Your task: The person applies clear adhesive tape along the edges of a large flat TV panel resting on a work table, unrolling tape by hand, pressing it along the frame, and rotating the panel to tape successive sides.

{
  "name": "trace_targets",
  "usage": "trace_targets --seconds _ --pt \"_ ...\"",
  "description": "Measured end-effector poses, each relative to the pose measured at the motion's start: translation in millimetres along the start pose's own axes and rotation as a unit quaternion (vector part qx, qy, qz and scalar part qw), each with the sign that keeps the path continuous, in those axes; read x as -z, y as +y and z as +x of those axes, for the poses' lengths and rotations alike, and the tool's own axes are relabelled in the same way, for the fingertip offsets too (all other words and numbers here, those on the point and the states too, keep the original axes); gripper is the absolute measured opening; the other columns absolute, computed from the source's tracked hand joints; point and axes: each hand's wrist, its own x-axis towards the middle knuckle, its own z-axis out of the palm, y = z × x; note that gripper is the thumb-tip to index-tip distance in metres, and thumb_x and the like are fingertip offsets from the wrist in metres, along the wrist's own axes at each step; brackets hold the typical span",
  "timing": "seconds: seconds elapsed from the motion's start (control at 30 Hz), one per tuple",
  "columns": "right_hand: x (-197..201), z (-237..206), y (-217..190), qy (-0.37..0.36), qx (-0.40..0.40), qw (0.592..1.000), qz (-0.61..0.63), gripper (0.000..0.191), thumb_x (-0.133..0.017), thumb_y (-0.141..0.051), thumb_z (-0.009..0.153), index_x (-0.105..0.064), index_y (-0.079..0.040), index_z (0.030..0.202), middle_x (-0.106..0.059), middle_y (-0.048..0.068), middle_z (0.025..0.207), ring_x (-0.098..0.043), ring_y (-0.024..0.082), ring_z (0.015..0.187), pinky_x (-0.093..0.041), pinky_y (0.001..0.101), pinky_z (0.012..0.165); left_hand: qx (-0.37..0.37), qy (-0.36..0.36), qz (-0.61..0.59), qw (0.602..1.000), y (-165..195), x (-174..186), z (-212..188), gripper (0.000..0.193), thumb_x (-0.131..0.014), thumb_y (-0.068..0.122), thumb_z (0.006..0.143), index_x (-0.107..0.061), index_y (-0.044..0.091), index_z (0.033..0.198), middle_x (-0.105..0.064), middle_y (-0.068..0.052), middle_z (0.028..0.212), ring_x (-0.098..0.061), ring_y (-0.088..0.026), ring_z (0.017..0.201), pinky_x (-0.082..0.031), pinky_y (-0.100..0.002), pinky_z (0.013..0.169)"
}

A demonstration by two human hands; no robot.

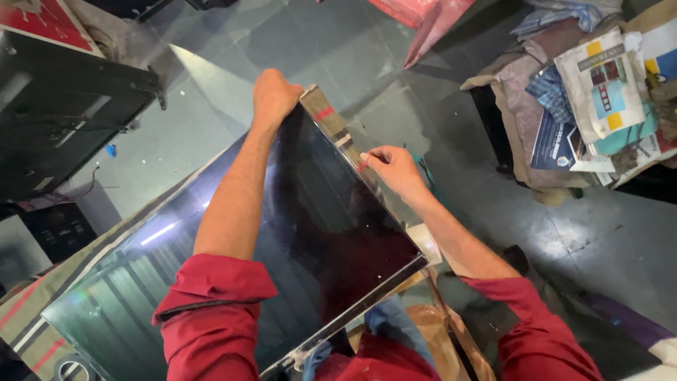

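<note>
Left hand clamped over the far top corner of the display panel, fingers curled round the edge, arm in a rolled red sleeve running up across the glass. Right hand on the right-hand edge of the same panel, thumb and forefinger pinched together on the tape strip that runs along that edge; can't tell whether the tape is lifted or flat

Largest to smallest:
- display panel: big, dark, glossy, lying tilted diagonally in front of the person, near corner at the lap, far corner under left hand. Reflects a ceiling light streak on the left half. Thin metal bezel visible on the near right edge
- floor: dark grey tiles, shiny
- second flat-screen unit: black back side up, upper left, well apart from the panel
- pile of cloth and printed paper packets: upper right, well apart from both hands
- pink-red sheet: top centre, folded to a point
- tape strip: brownish with red marks, stuck along the panel's right edge, between the two hands
- small blue bit on the floor near the second unit, too small to identify
</note>
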Motion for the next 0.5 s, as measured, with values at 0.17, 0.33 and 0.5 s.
trace_targets --seconds 0.17,0.33,0.5 --pt "10.9 -23.7 18.4 0.002 -0.040 0.997 0.062 0.029 -0.072 -0.025 0.094 -0.073 0.002 0.106 -0.075 0.003 0.089 -0.065 0.008 0.074 -0.052 0.0262 0.067 -0.037 0.027 0.024 0.999 1.3 -1.8 -2.3 0.036 -0.081 0.022 0.071 -0.068 -0.009 0.082 -0.067 -0.033 0.087 -0.065 -0.051 0.087 -0.053 -0.053 0.075" --pt "29.4 -58.8 36.5 0.064 -0.017 0.997 -0.031 0.026 -0.073 -0.023 0.096 -0.076 0.000 0.108 -0.073 0.003 0.088 -0.061 0.006 0.077 -0.049 0.0243 0.069 -0.025 0.040 0.019 0.999 2.5 0.0 -10.6 0.032 -0.077 0.019 0.074 -0.068 -0.008 0.089 -0.069 -0.032 0.093 -0.066 -0.050 0.092 -0.054 -0.052 0.080" --pt "51.1 -114.3 68.7 0.129 0.032 0.991 -0.028 0.026 -0.073 -0.022 0.096 -0.075 -0.001 0.112 -0.075 0.002 0.092 -0.064 0.006 0.082 -0.052 0.0241 0.074 -0.007 0.043 0.043 0.998 -0.5 -10.7 -16.5 0.032 -0.077 0.024 0.076 -0.069 -0.005 0.086 -0.070 -0.030 0.092 -0.068 -0.048 0.091 -0.055 -0.052 0.078"
